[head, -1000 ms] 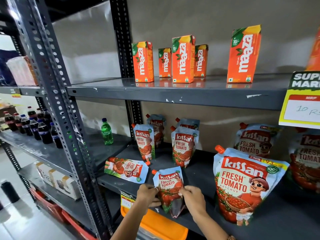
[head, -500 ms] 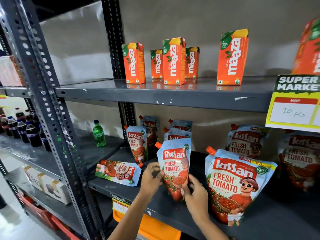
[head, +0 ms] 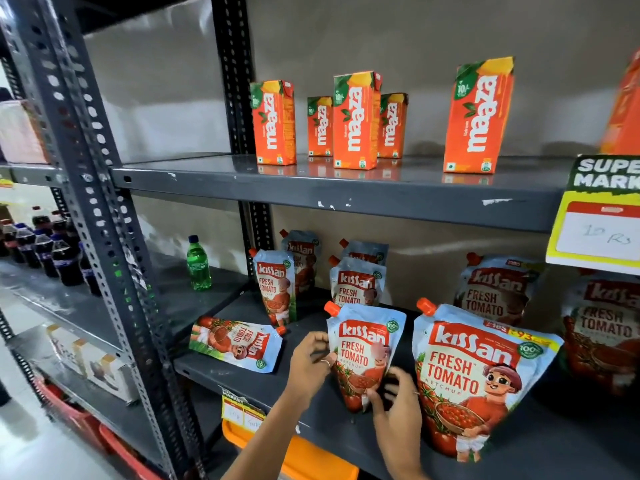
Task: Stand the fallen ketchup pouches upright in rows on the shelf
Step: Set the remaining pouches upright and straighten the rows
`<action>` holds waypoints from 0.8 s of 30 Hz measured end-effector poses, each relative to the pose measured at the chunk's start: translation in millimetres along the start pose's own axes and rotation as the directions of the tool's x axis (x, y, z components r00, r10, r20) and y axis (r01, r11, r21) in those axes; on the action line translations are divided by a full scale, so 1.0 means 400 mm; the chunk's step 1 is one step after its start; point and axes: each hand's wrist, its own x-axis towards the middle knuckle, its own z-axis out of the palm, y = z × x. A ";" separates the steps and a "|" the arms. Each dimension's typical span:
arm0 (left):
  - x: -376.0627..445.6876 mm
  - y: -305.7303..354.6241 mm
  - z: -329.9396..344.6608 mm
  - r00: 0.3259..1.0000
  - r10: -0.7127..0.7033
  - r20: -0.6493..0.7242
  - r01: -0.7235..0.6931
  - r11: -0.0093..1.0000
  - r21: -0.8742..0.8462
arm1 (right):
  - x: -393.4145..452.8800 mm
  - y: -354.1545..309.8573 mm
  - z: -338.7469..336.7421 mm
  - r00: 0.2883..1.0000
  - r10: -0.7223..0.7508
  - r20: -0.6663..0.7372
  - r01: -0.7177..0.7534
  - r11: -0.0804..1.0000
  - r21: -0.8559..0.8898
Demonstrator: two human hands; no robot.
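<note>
A small Kissan ketchup pouch [head: 363, 351] stands upright near the front of the grey shelf [head: 311, 424]. My left hand [head: 310, 363] touches its left edge and my right hand [head: 394, 410] is at its lower right corner, fingers loosely curled around it. One small pouch [head: 239, 341] lies flat on its side at the left end. Behind stand more small pouches, one at the left [head: 275, 289] and one in the middle [head: 356, 284]. A large pouch [head: 474, 379] stands right of my hands.
More large pouches [head: 495, 292] stand at the back right. Orange Maaza cartons [head: 355, 123] line the upper shelf. A price tag [head: 602, 220] hangs at the right. A green bottle [head: 198, 263] and dark cola bottles [head: 52, 251] are in the left bay. An orange crate [head: 311, 455] sits below.
The small pouch went from lying tilted at the shelf's front edge to standing upright between my hands, a little further in. My grip on it has loosened.
</note>
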 end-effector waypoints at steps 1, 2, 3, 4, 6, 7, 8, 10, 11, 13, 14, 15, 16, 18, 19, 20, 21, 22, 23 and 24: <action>0.000 0.001 -0.005 1.000 -0.003 -0.013 0.003 1.000 -0.007 | -0.002 -0.002 0.001 1.000 -0.005 -0.028 0.005 1.000 0.015; 0.000 0.002 -0.010 1.000 -0.012 -0.026 0.012 1.000 -0.015 | -0.003 -0.006 0.002 0.998 -0.019 -0.060 0.020 1.000 0.013; -0.001 0.002 -0.021 0.999 -0.020 -0.042 0.019 0.999 -0.031 | -0.008 -0.012 0.007 0.995 -0.048 -0.091 0.048 0.999 -0.001; -0.001 0.004 -0.029 0.998 -0.028 -0.056 0.025 0.998 -0.053 | -0.013 -0.020 0.010 0.987 -0.096 -0.125 0.094 0.995 -0.019; 0.000 0.005 -0.052 0.995 -0.037 -0.095 0.027 0.994 -0.110 | -0.024 -0.034 0.022 0.965 -0.209 -0.160 0.204 0.978 -0.045; 0.002 0.006 -0.063 0.992 -0.039 -0.121 0.023 0.992 -0.128 | -0.030 -0.043 0.029 0.955 -0.253 -0.155 0.248 0.968 -0.048; 0.003 0.004 -0.078 0.988 -0.043 -0.147 0.023 0.991 -0.134 | -0.037 -0.051 0.042 0.949 -0.282 -0.140 0.279 0.959 -0.040; 0.006 0.003 -0.104 0.980 -0.046 -0.194 0.018 0.989 -0.146 | -0.043 -0.062 0.064 0.929 -0.351 -0.120 0.348 0.936 -0.041; 0.007 0.003 -0.117 0.975 -0.049 -0.217 0.015 0.988 -0.154 | -0.044 -0.068 0.075 0.919 -0.378 -0.114 0.374 0.926 -0.053; 0.011 -0.003 -0.145 0.963 -0.055 -0.264 0.009 0.985 -0.171 | -0.047 -0.083 0.093 0.910 -0.405 -0.091 0.401 0.914 -0.059; 0.013 -0.008 -0.162 0.955 -0.061 -0.292 0.010 0.985 -0.174 | -0.048 -0.090 0.106 0.905 -0.420 -0.072 0.417 0.907 -0.049; 0.015 -0.014 -0.178 0.946 -0.069 -0.316 0.013 0.984 -0.175 | -0.047 -0.093 0.117 0.900 -0.433 -0.052 0.431 0.901 -0.042; 0.016 -0.021 -0.191 0.938 -0.078 -0.338 0.020 0.985 -0.172 | -0.046 -0.092 0.125 0.893 -0.448 -0.044 0.446 0.894 -0.045; 0.022 -0.035 -0.224 0.917 -0.094 -0.388 0.032 0.986 -0.165 | -0.044 -0.093 0.154 0.874 -0.484 -0.035 0.480 0.873 -0.084; 0.024 -0.041 -0.237 0.906 -0.099 -0.412 0.039 0.988 -0.151 | -0.041 -0.092 0.167 0.866 -0.498 -0.031 0.494 0.864 -0.098; 0.026 -0.045 -0.254 0.894 -0.105 -0.435 0.050 0.989 -0.136 | -0.038 -0.094 0.185 0.863 -0.505 -0.023 0.500 0.860 -0.102; 0.029 -0.048 -0.270 0.884 -0.107 -0.456 0.055 0.990 -0.126 | -0.038 -0.098 0.200 0.862 -0.507 -0.010 0.504 0.859 -0.092; 0.031 -0.052 -0.280 0.876 -0.110 -0.470 0.057 0.990 -0.126 | -0.036 -0.099 0.210 0.860 -0.510 -0.005 0.508 0.857 -0.084; 0.036 -0.055 -0.296 0.868 -0.108 -0.484 0.053 0.991 -0.126 | -0.034 -0.103 0.224 0.858 -0.514 0.001 0.513 0.856 -0.067; 0.039 -0.055 -0.306 0.863 -0.107 -0.493 0.052 0.991 -0.124 | -0.032 -0.105 0.233 0.856 -0.518 0.002 0.517 0.855 -0.051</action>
